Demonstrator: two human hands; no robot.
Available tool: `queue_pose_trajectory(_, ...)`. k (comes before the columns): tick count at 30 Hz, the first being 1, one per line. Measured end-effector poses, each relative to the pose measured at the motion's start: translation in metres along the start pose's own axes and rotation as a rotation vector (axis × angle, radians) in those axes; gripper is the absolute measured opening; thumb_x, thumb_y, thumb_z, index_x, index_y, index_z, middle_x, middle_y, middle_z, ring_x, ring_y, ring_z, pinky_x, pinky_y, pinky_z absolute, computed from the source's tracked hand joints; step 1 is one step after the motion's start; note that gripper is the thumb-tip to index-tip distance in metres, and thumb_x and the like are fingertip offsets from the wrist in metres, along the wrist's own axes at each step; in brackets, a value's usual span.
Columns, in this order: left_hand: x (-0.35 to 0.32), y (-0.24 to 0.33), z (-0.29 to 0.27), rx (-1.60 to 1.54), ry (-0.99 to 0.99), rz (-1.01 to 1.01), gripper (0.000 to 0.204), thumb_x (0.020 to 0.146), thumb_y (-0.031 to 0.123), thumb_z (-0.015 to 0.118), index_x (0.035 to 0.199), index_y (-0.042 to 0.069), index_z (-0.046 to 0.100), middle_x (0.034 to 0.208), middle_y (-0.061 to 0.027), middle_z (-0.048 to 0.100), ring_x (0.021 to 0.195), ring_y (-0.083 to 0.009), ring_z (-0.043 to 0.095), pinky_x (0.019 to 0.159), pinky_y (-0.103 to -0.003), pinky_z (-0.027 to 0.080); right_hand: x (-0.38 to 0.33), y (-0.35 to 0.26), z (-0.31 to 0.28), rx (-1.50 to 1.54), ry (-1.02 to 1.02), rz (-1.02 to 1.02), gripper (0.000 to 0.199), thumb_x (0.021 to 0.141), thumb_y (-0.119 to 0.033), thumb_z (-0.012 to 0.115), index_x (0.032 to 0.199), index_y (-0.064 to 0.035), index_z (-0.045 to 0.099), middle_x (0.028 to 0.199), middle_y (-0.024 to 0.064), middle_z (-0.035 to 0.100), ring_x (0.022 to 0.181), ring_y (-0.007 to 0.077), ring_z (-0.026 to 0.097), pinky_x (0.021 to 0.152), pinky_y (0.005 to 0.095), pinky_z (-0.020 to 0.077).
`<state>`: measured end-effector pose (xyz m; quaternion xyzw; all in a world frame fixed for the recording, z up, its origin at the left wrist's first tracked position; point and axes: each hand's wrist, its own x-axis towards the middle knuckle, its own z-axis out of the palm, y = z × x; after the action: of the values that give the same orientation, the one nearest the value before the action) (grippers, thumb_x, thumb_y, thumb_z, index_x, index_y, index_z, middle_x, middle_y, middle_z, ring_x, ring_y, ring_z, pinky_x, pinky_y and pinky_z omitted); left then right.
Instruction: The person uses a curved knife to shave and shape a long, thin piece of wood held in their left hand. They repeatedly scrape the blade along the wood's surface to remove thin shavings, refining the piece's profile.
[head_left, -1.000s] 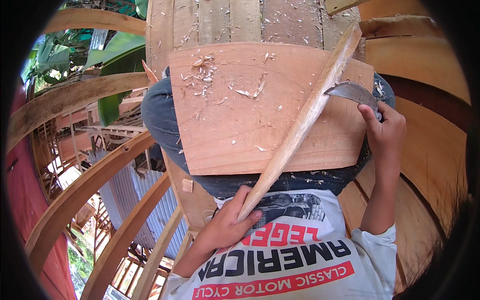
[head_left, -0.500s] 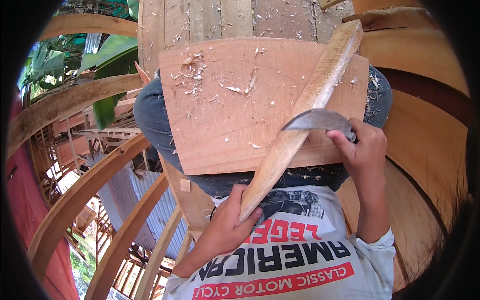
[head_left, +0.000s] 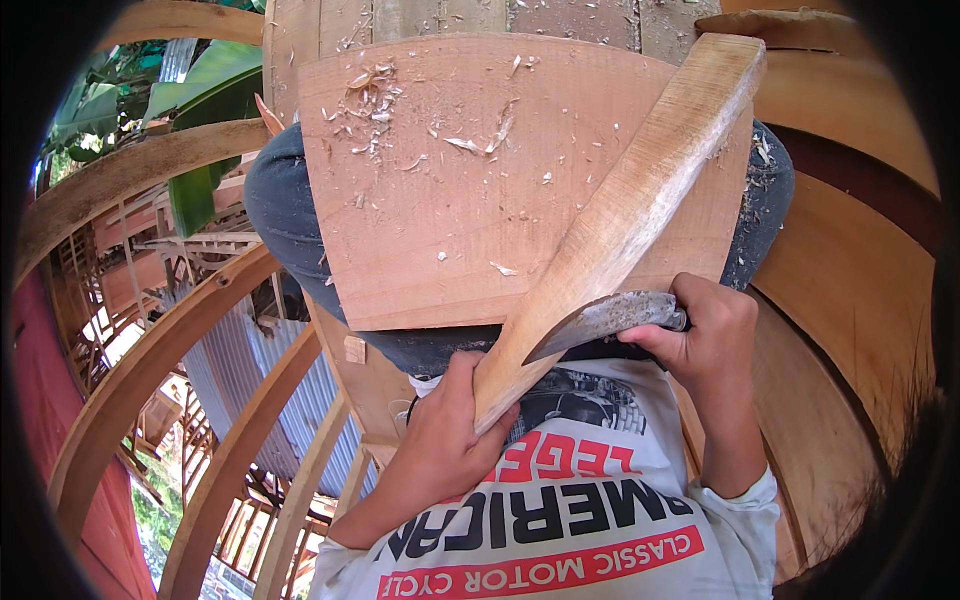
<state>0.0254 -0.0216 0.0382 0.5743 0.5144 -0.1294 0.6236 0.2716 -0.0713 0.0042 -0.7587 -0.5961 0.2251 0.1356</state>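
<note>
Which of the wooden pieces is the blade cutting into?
The long narrow plank held in the left hand, lying diagonally across the wide flat board; the blade meets its lower edge.

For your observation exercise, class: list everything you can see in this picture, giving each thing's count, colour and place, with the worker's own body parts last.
Wooden stick: one, pale tan, slanting from top right down to the left hand.
Curved blade: one, grey metal, lying across the stick's lower part.
Wide board: one, reddish tan, flat on the lap.
Wood shavings: many, pale, scattered on the board.
Curved timber ribs: several, brown, at left and right.
Green leaves: a few, upper left.
Corrugated sheet: one, grey, below at left.
Left hand: one, gripping the stick's lower end.
Right hand: one, gripping the blade's handle end.
</note>
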Motion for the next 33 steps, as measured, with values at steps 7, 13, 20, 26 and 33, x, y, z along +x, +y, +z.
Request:
queue_pose_trajectory(7, 0.005, -0.005, 0.004, -0.002, 0.026, 0.072, 0.041, 0.084, 0.019, 0.060, 0.114, 0.000, 0.039, 0.094, -0.0269, 0.058, 0.085, -0.0440, 0.060, 0.071, -0.046, 0.047, 0.018, 0.025, -0.008, -0.136, 0.147, 0.074, 0.066, 0.063, -0.065, 0.070, 0.061, -0.0006, 0.054, 0.048, 0.0115, 0.048, 0.047, 0.0277, 0.054, 0.046, 0.0349, 0.0414)
queue_pose_trajectory(13, 0.002, -0.014, -0.004, 0.031, -0.011, 0.035, 0.043, 0.083, 0.024, 0.063, 0.112, 0.000, 0.040, 0.093, -0.0257, 0.058, 0.085, -0.0427, 0.060, 0.071, -0.046, 0.047, 0.025, 0.080, -0.036, 0.015, 0.246, 0.497, 0.057, 0.090, -0.049, 0.056, 0.067, 0.0025, 0.048, 0.055, -0.0017, 0.038, 0.056, 0.0087, 0.034, 0.048, 0.0280, 0.0292)
queue_pose_trajectory(20, 0.000, -0.006, -0.016, 0.082, 0.039, 0.001, 0.053, 0.079, 0.025, 0.068, 0.115, 0.000, 0.039, 0.096, -0.0261, 0.057, 0.089, -0.0419, 0.059, 0.075, -0.045, 0.046, 0.000, 0.026, -0.004, 0.313, 0.121, 0.373, 0.037, 0.086, -0.030, 0.066, 0.073, 0.0032, 0.058, 0.054, 0.0011, 0.041, 0.054, 0.0079, 0.037, 0.049, 0.0264, 0.0324)
queue_pose_trajectory(26, -0.002, -0.006, -0.041, 0.263, 0.218, 0.012, 0.058, 0.070, 0.027, 0.078, 0.110, 0.002, 0.045, 0.083, -0.0209, 0.061, 0.079, -0.0371, 0.063, 0.066, -0.043, 0.048, -0.006, -0.002, -0.004, 0.358, -0.129, 0.378, 0.019, 0.083, -0.012, 0.067, 0.073, 0.0010, 0.058, 0.059, -0.0047, 0.042, 0.055, 0.0035, 0.035, 0.048, 0.0214, 0.0269)
queue_pose_trajectory(33, -0.003, -0.013, -0.040, 0.347, 0.287, 0.058, 0.050, 0.066, 0.035, 0.082, 0.092, 0.005, 0.051, 0.062, -0.0150, 0.058, 0.061, -0.0331, 0.063, 0.054, -0.039, 0.047, -0.009, -0.012, 0.006, 0.436, -0.015, 0.195, 0.017, 0.088, -0.014, 0.061, 0.081, 0.0014, 0.060, 0.057, -0.0011, 0.046, 0.051, 0.0071, 0.039, 0.048, 0.0231, 0.0298)
